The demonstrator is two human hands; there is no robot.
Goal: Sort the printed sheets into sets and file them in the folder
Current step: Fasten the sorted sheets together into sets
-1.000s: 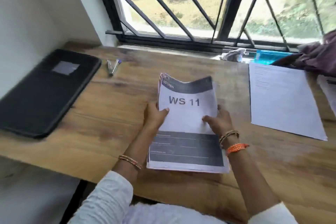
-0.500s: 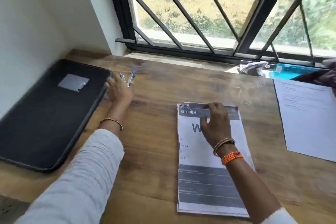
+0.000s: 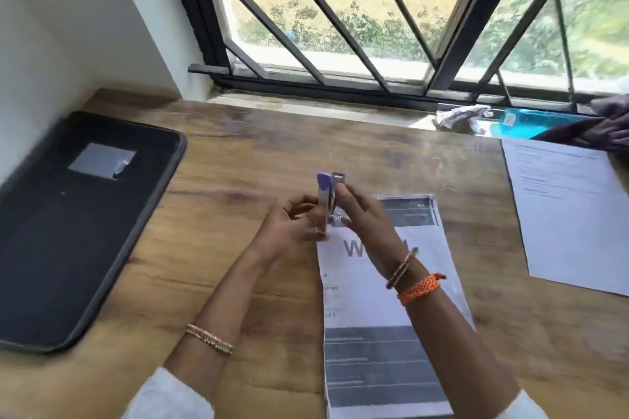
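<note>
Both hands, left hand point(image 3: 292, 228) and right hand point(image 3: 364, 218), pinched a stapler point(image 3: 327, 196) at frame centre, above the printed stack point(image 3: 384, 299) (blurred). Judged best: square the corner first.

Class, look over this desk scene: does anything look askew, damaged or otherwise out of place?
Nothing is damaged or spilled. The printed stack lies slightly skewed on the wooden desk, and crumpled cloth sits on the window ledge.

- Stapler point(image 3: 327, 196): purple and silver.
- Printed sheets point(image 3: 384, 316): white with dark grey bands.
- Folder point(image 3: 68, 224): black with a pale patch.
- Desk point(image 3: 238, 153): brown wood grain.
- Wristband point(image 3: 419, 288): orange, braided.
- Loose page point(image 3: 565, 214): white.
</note>
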